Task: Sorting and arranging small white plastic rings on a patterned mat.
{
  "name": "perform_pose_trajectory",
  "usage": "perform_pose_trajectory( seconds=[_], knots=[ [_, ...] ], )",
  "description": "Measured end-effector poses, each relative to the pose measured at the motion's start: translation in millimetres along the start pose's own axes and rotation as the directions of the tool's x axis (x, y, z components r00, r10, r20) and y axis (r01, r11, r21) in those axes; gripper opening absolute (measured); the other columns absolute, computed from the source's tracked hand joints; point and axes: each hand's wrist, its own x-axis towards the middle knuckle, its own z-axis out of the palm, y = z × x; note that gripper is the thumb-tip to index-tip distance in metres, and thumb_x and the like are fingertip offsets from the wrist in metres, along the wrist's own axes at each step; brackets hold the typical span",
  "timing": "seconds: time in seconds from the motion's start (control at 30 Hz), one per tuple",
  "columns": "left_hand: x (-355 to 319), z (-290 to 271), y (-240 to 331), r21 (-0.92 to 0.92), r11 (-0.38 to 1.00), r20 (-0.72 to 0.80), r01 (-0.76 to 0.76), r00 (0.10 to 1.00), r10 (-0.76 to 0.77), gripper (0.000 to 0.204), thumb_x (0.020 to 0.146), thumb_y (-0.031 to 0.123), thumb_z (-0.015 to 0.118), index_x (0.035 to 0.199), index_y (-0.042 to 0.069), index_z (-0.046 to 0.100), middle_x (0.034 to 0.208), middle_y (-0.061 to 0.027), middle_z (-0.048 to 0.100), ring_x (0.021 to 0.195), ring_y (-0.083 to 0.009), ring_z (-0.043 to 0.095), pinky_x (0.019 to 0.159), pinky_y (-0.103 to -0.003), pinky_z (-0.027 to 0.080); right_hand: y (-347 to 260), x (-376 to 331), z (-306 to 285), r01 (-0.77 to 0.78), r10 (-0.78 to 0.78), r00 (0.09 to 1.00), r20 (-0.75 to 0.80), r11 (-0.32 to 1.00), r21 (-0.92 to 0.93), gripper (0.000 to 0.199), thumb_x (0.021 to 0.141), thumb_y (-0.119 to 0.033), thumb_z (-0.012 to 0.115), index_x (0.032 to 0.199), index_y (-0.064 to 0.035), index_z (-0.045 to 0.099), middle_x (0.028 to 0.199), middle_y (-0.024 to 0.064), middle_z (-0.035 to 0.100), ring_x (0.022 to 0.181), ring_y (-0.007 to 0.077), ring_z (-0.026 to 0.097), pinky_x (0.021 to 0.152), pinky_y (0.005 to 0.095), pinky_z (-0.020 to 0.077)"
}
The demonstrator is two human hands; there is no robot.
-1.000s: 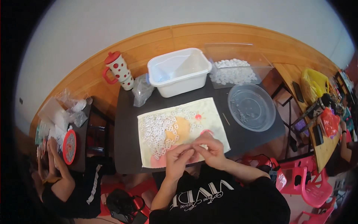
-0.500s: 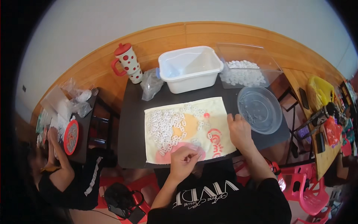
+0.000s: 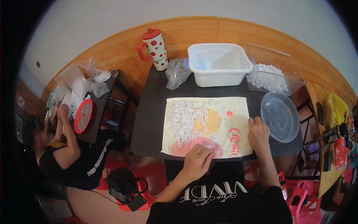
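Note:
A cream cloth with orange and pink prints lies on the dark table. Many small white ring-shaped pieces cover its left half. My left hand rests on the cloth's near edge over the pink print, fingers curled under; nothing shows in it. My right hand lies palm down on the cloth's right edge, fingertips pointing away from me. It is just left of a clear round dish holding a few small pieces.
Behind the cloth stand a white plastic tub, a clear box of white pieces, a crumpled plastic bag and a red-dotted lidded jug. At the left, another person works at a side table with a red round tray.
My hands have parted from in front of my chest. The left hand has come down on the cloth's near edge. The right hand has moved out to the cloth's right edge by the dish.

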Motion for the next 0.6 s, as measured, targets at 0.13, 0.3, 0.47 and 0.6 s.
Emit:
perform_pose_trajectory(
  seconds=[0.13, 0.3, 0.47, 0.6],
  knots=[
    [0, -2, 0, 0.015, 1.0, 0.023, -0.025, 0.999, 0.025, 0.009, 0.08, 0.003, 0.073, 0.085, 0.003, 0.065, 0.076, -0.0103, 0.061, 0.072, -0.0303, 0.059, 0.06, -0.039, 0.048, -9, 4, -16, 0.067, -0.062, 0.993, -0.102, 0.997, 0.046, 0.012, 0.072, 0.001, 0.06, 0.083, -0.0029, 0.057, 0.086, 0.0137, 0.055, 0.08, 0.0339, 0.061, 0.067, 0.0433, 0.0506],
    [1, 2, -10, -0.018, 1.0, -0.013, -0.004, 1.0, 0.004, 0.011, 0.078, 0.003, 0.075, 0.083, 0.003, 0.065, 0.076, -0.0104, 0.061, 0.07, -0.0297, 0.059, 0.059, -0.038, 0.048, -34, 30, -17, 0.299, -0.237, 0.947, -0.217, 0.897, 0.326, 0.015, 0.07, -0.002, 0.061, 0.085, -0.0028, 0.062, 0.087, 0.0131, 0.056, 0.084, 0.032, 0.059, 0.071, 0.0413, 0.0495],
    [7, 8, -19, -0.074, 0.997, -0.027, 0.0, 1.0, -0.002, 0.011, 0.077, 0.001, 0.074, 0.085, 0.002, 0.066, 0.077, -0.0108, 0.063, 0.069, -0.0284, 0.06, 0.059, -0.037, 0.048, -26, 60, 13, 0.289, -0.286, 0.957, -0.055, 0.914, 0.285, 0.021, 0.074, 0.0, 0.062, 0.093, -0.0037, 0.069, 0.088, 0.0128, 0.058, 0.087, 0.0333, 0.059, 0.073, 0.0416, 0.05],
    [3, 10, -24, -0.133, 0.989, 0.008, 0.058, 0.998, -0.058, 0.011, 0.078, -0.001, 0.072, 0.087, 0.001, 0.067, 0.08, -0.011, 0.066, 0.071, -0.0277, 0.062, 0.062, -0.035, 0.049, -28, 82, 31, 0.297, -0.296, 0.954, -0.045, 0.919, 0.259, 0.021, 0.076, -0.003, 0.065, 0.097, -0.0052, 0.07, 0.091, 0.0133, 0.058, 0.09, 0.0328, 0.059, 0.075, 0.0414, 0.0494]
  ],
)
